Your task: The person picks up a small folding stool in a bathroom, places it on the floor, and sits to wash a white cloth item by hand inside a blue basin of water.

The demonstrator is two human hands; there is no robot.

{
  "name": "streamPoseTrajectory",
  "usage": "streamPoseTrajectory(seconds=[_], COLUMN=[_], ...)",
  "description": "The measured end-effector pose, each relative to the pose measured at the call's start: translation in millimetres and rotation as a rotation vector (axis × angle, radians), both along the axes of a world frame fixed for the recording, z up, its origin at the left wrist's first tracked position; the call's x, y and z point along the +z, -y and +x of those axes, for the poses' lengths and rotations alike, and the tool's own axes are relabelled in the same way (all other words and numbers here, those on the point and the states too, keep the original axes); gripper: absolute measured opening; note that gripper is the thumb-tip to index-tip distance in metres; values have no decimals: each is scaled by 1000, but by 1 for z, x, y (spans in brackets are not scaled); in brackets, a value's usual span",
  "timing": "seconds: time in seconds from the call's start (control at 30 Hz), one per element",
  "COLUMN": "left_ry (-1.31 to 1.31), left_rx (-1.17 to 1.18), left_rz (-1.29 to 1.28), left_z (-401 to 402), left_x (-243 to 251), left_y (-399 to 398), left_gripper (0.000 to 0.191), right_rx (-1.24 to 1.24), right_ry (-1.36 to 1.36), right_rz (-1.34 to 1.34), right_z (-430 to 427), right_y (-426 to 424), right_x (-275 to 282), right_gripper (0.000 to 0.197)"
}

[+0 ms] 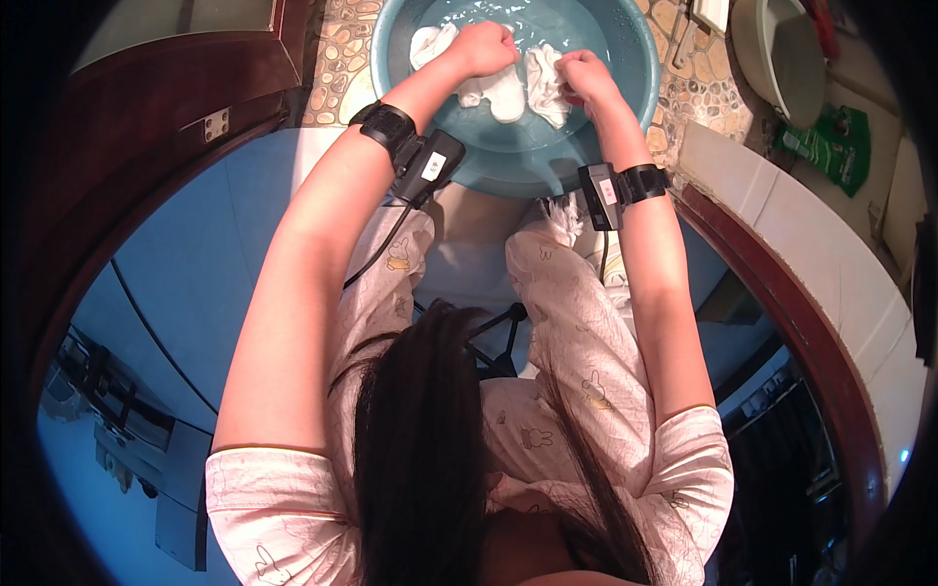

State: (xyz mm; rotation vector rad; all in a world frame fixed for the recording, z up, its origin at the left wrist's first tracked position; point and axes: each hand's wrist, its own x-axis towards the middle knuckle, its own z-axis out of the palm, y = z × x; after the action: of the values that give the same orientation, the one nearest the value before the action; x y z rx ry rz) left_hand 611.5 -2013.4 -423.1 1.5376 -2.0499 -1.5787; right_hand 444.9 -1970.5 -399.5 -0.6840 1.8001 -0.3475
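Observation:
A blue-green plastic basin [513, 172] with water in it stands before me at the top of the view. My left hand [484, 50] is closed on a wet white cloth [506, 95], which looks like a sock and hangs below the fist at the water. More white fabric [431, 45] lies just left of that hand in the basin. My right hand [584, 77] pinches the right edge of a crumpled white cloth [546, 88] between thumb and fingers. The two cloths are apart, with a narrow strip of water between them. Each wrist wears a black strap with a small box.
Pebble-patterned floor [341, 66] surrounds the basin. At the upper right are a white-handled brush or tool [709, 15], a pale tub [769, 66] and a green plastic packet [835, 146]. A dark red door [168, 124] with a metal hinge stands at the left. A raised pale sill runs along the right.

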Motion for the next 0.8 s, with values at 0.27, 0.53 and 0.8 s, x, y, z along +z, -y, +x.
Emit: streamPoseTrajectory(seconds=[0.27,0.53,0.8], left_ry=[20,27,-36], left_rx=[6,92,216], left_rz=[336,299,666], left_z=[-13,-3,9], left_x=[-20,-20,9], left_y=[-11,-10,2], left_gripper=[54,24,4], right_rx=[-42,138,449], right_ry=[181,13,-722], right_rz=[71,120,146], right_z=[11,0,13], right_y=[-7,-7,-12], right_x=[4,-8,29], right_gripper=[14,14,34])
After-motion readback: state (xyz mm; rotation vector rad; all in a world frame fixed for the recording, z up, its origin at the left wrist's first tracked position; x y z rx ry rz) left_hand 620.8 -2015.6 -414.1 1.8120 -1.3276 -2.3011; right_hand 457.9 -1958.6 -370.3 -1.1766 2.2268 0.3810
